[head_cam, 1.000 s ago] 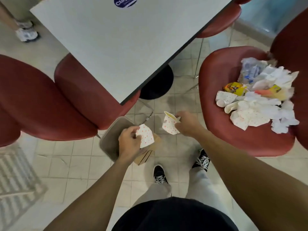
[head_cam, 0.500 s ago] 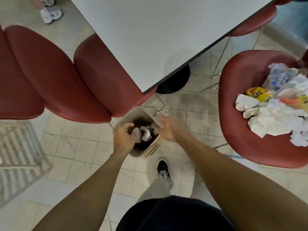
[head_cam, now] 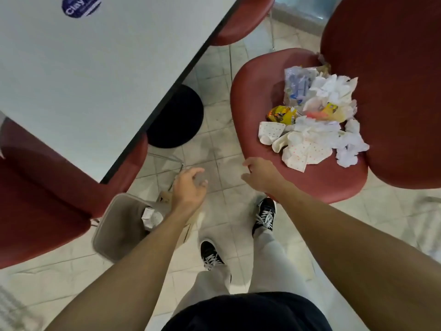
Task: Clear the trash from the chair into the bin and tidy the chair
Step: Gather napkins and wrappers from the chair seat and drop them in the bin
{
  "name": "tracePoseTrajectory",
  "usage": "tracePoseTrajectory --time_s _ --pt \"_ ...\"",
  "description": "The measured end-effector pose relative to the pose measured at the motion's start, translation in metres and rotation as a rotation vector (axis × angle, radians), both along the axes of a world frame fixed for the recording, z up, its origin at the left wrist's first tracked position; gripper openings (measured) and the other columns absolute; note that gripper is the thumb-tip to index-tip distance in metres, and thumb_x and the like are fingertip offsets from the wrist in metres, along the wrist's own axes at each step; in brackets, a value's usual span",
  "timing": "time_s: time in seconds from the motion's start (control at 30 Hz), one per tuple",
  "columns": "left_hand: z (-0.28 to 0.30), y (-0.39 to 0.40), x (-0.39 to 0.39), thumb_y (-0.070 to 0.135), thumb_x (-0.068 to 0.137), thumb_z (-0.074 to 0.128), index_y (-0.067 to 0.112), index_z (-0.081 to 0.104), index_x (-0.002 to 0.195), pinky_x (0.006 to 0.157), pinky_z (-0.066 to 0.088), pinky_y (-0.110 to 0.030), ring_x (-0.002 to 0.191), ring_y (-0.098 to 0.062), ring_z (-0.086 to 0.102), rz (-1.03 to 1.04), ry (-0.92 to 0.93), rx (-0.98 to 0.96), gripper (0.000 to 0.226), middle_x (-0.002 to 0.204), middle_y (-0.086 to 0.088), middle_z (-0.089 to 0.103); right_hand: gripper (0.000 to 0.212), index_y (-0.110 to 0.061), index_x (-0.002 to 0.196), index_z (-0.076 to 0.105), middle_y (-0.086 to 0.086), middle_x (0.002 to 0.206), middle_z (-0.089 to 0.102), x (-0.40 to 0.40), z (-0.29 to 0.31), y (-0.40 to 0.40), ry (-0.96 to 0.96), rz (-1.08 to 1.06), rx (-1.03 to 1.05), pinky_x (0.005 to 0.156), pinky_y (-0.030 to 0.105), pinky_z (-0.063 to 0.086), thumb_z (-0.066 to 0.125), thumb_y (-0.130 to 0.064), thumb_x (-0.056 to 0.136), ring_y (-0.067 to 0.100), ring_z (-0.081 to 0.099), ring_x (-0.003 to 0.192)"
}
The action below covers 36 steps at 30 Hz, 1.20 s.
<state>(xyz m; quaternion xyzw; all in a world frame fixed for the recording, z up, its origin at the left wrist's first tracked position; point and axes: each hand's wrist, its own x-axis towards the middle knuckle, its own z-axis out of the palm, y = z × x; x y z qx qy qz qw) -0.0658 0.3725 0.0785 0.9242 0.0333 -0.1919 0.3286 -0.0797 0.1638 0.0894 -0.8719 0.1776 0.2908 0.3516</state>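
Observation:
A red chair (head_cam: 257,91) at the right carries a trash pile (head_cam: 317,120) of crumpled white paper, dotted paper cups, a yellow wrapper and a clear plastic bag. The grey bin (head_cam: 114,232) stands on the floor at lower left, with crumpled paper (head_cam: 151,217) inside. My left hand (head_cam: 189,187) hovers above the floor just right of the bin, fingers loosely curled, holding nothing. My right hand (head_cam: 259,174) is over the chair seat's front edge, empty, a short way from the nearest dotted cup (head_cam: 303,152).
A white table (head_cam: 100,68) on a black round base (head_cam: 175,117) fills the upper left. Red chairs (head_cam: 47,199) sit under it at left and another at the top. My two feet in black sneakers (head_cam: 265,215) stand on the tiled floor between bin and chair.
Both hands let go of the dotted paper cups into the bin, then lifted out empty and moved right toward the chair. The view swung back to the chair.

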Motion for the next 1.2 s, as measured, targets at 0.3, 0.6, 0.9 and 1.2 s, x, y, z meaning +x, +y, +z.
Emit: tracePoseTrajectory --time_s 0.3,0.6,0.9,1.2 --pt "-0.041 -0.174 0.037 0.014 0.082 0.070 0.022 0.065 0.116 0.093 0.045 -0.025 0.105 -0.012 0.058 -0.263 0.122 -0.056 0.035 0.115 0.002 0.064 0.037 -0.010 0.122 0.060 0.009 0.120 0.063 -0.027 -0.050 -0.145 0.117 -0.364 -0.012 0.088 0.033 0.046 0.059 -0.023 0.087 0.028 0.058 0.111" --pt "-0.116 -0.280 0.057 0.019 0.074 0.077 0.016 0.052 0.133 0.101 0.045 -0.035 0.118 -0.021 0.055 -0.258 0.467 0.050 0.064 0.128 -0.007 0.058 0.066 -0.020 0.143 0.027 0.019 0.134 0.040 -0.025 -0.109 -0.228 0.109 -0.723 -0.102 0.082 0.036 0.043 0.057 -0.016 0.085 0.038 0.052 0.111" --pt "-0.155 -0.308 0.055 0.015 0.073 0.077 0.019 0.047 0.136 0.102 0.041 -0.033 0.125 -0.024 0.049 -0.195 0.409 0.053 0.069 0.133 -0.005 0.055 0.078 -0.022 0.147 0.028 0.009 0.139 0.049 -0.004 -0.154 -0.245 0.106 -0.833 0.116 0.103 0.041 0.045 0.068 -0.018 0.080 0.028 0.047 0.127" --pt "-0.140 -0.290 0.045 0.025 0.073 0.079 0.014 0.060 0.116 0.074 0.041 -0.020 0.100 -0.014 0.059 -0.115 0.494 0.011 0.048 0.113 -0.001 0.064 0.043 -0.019 0.126 0.048 0.004 0.114 0.058 -0.009 -0.141 -0.231 0.003 -0.941 0.009 0.082 0.029 0.045 0.055 -0.006 0.085 0.024 0.058 0.105"
